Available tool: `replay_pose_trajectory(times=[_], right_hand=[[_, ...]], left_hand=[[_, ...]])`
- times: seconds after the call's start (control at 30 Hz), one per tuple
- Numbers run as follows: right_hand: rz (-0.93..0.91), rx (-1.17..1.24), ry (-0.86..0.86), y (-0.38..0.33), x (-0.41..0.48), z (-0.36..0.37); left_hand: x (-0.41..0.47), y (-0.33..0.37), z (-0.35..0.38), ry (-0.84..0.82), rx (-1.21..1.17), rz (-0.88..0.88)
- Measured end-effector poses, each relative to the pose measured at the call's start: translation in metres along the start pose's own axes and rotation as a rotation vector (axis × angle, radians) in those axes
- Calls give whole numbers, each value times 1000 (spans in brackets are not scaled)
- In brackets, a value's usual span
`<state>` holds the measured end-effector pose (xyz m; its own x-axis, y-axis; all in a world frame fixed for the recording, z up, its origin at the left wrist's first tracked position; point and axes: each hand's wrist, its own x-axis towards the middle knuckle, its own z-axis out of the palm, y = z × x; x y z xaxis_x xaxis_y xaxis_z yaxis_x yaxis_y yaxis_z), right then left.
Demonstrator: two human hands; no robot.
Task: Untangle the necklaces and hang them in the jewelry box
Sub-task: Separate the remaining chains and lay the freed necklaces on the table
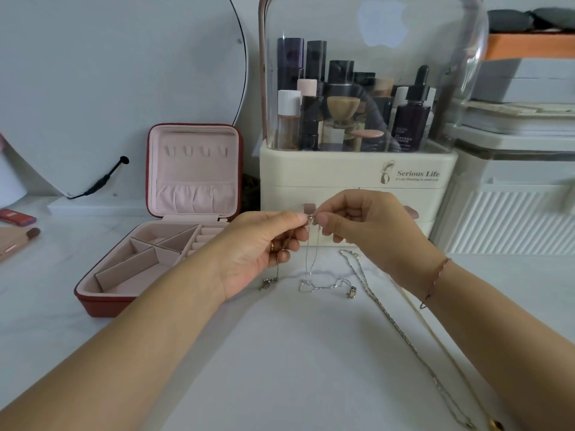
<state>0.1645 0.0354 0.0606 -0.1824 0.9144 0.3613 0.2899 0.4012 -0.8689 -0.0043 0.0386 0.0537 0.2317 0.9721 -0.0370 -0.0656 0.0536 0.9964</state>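
**At mid-table, two hands on one chain**

At the middle of the table, our left hand and right hand meet fingertip to fingertip. Thumb and forefinger of each are clamped on the top of a silver chain, and the other fingers are curled under. The chain hangs straight down from the pinch. Its lower part lies in loose loops on the table at 6 o'clock from the hands, ending in a small pendant.

A second chain drops from the curled lower fingers of our left hand, and its clasp end touches the table. A long chain lies flat, running from just under our right hand toward 5 o'clock.

The box stands open at 9 o'clock. Its lid is upright and a row of hooks in it is bare. A cosmetics organiser stands at 12 o'clock and a round mirror at 10 o'clock.
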Motion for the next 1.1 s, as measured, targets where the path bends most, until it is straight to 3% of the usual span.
replay_pose_trajectory(times=[0.3, 0.63, 0.93, 1.1], right_hand=[[37, -3, -59, 0, 0, 2], [-56, -125, 25, -3, -1, -3], [-76, -159, -29, -12, -4, -10], [-90, -182, 28, -11, -4, -10]], left_hand=[[-2, -1, 0, -81, 0, -45], [0, -3, -2, -88, 16, -139], [-2, -3, 0, -127, -11, -66], [-1, -3, 0, -93, -1, -25]])
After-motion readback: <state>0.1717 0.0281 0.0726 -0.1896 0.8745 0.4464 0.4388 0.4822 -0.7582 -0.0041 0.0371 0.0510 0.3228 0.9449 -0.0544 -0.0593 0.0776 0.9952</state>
